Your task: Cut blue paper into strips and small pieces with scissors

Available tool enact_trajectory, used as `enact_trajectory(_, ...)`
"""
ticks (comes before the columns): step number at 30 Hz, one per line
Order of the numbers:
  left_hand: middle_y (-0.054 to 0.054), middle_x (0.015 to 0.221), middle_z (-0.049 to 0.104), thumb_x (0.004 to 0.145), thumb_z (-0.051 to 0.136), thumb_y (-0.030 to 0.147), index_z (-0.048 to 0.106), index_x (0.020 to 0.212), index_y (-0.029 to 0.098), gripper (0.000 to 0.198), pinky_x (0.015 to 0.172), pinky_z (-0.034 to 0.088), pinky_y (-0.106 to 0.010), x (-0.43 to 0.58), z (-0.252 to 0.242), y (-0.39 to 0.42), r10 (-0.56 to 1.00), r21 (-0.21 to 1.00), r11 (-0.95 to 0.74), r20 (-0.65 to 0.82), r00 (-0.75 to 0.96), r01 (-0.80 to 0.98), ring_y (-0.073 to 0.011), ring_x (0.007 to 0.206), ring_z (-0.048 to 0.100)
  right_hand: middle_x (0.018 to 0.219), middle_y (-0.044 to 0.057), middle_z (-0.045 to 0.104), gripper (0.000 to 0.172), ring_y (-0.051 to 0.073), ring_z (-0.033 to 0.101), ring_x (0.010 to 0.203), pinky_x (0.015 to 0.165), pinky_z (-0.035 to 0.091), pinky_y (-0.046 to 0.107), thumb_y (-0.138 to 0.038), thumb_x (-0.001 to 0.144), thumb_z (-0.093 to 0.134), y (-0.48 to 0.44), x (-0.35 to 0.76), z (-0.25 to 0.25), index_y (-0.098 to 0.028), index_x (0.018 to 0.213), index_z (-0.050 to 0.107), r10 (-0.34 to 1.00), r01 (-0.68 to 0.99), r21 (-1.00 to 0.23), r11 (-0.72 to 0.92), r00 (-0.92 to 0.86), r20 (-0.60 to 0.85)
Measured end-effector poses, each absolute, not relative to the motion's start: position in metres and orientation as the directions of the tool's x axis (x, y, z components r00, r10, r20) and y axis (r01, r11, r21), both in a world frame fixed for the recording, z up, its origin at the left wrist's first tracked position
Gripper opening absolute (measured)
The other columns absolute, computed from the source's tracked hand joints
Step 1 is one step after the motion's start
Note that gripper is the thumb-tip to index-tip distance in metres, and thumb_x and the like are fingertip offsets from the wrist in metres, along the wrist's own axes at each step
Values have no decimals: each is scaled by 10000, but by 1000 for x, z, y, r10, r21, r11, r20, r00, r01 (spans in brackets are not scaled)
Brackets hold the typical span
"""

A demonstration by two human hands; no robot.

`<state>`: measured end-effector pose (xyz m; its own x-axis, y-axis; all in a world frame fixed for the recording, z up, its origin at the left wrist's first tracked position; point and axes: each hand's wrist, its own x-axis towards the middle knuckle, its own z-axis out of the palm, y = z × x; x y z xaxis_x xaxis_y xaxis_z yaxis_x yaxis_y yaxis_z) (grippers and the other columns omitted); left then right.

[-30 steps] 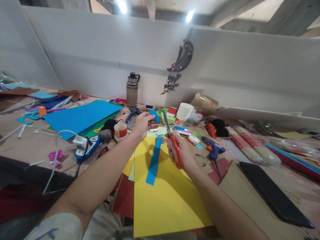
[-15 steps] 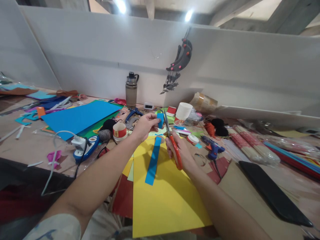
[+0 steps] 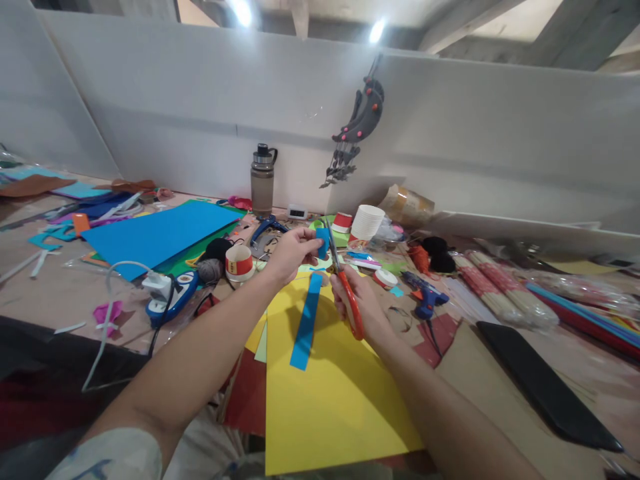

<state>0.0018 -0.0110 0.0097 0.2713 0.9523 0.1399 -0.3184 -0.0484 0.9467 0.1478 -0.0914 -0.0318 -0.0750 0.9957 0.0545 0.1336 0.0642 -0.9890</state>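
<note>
Table [image 3: 65,293] of pale wood, littered with craft bits, and on it the big yellow card sheet [image 3: 325,407], dead centre. Long blue paper strip [image 3: 306,323] lies flat across its far end. Now the right hand [image 3: 363,307], clenched round the red-handled scissors [image 3: 349,297], blades pointing up and away. Over the sheet's far edge the left hand [image 3: 291,252] pinches a small blue paper scrap [image 3: 323,241] between thumb and fingers, just beside the blades. Whether they touch, I cannot tell.
</note>
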Motion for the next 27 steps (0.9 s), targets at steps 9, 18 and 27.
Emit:
enact_trajectory(9,24,577,570,705,690,184,562,755,130,148,439,442,-189,2,10,-11,952,946,-64,154,266,-318,-81,465,550,593,-89,430,257,74,426,395,343,384,188,-447,809,608,-92,148,-32,-253,885,458,994,119,-990,69,-88,59)
enact_trajectory(18,23,566,567,681,735,215,555,738,141,203,439,434,-197,2,11,-12,954,949,-57,144,262,-311,-85,453,546,580,-87,431,278,82,420,400,347,373,194,-478,798,610,-93,149,-32,-253,866,462,995,133,-989,66,-85,55)
enact_trajectory(27,26,540,561,701,713,196,549,742,139,179,439,423,-191,2,11,-13,952,949,-51,141,272,-313,-82,437,536,633,-78,446,301,87,428,476,436,380,206,-520,829,571,-93,149,-33,-259,899,437,985,145,-979,146,-112,130)
